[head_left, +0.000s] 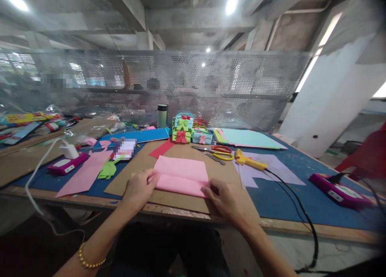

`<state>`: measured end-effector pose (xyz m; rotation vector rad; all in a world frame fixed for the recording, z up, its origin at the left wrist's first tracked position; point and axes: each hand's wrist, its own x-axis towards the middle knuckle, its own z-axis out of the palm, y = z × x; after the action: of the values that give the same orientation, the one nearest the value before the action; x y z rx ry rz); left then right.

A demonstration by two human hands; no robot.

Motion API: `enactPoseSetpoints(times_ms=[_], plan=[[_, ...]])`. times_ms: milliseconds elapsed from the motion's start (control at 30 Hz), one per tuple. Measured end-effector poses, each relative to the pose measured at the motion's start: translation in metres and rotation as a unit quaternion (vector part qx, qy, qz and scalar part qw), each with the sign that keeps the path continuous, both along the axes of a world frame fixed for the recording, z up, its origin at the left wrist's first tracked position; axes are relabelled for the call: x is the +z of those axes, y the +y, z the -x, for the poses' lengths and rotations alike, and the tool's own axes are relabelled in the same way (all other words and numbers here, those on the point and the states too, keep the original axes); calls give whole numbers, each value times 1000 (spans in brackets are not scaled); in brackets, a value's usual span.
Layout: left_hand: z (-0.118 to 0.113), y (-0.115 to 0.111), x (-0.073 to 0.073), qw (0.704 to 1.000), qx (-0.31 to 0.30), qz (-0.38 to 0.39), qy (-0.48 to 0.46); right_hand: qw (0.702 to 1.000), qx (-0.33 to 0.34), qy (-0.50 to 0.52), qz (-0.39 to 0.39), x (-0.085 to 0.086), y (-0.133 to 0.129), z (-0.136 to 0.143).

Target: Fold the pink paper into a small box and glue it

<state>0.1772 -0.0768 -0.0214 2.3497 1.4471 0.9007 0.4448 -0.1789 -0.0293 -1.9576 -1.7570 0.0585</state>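
Observation:
A pink sheet of paper (182,170) lies on brown cardboard (177,204), its near edge folded over into a band. My left hand (140,188) grips the left end of that fold, thumb and fingers closed together. At the right end, my right hand (224,194) pinches the folded edge between thumb and fingers. Just beyond the sheet are a red paper strip (161,147) and scissors (215,150) with red and yellow handles. A yellow hot glue gun (250,161) rests to the right on a lilac sheet (279,168).
Small paper boxes with bows (182,134) stand at the back beside a green bottle (162,116). Pink offcuts (86,170) and a purple power strip (68,164) lie left. Coloured sheets (250,138) and another power strip (340,190) are right; a black cord (301,208) hangs over the edge.

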Motion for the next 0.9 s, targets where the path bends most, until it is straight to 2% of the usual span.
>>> enactPoseSetpoints(times_ms=[100, 267, 400, 667, 900], plan=[[-5, -1, -7, 996, 45, -62, 44, 999, -34, 15, 3, -3, 4, 2], [-7, -5, -12, 989, 72, -97, 89, 995, -58, 77, -19, -6, 3, 6], [-8, -6, -12, 989, 68, -90, 97, 994, -69, 84, -16, -3, 2, 9], [-12, -4, -5, 988, 75, -63, 116, 996, -73, 41, 13, 13, -1, 17], [-15, 0, 1, 981, 106, -31, 158, 997, -75, 23, 0, 12, 1, 17]])
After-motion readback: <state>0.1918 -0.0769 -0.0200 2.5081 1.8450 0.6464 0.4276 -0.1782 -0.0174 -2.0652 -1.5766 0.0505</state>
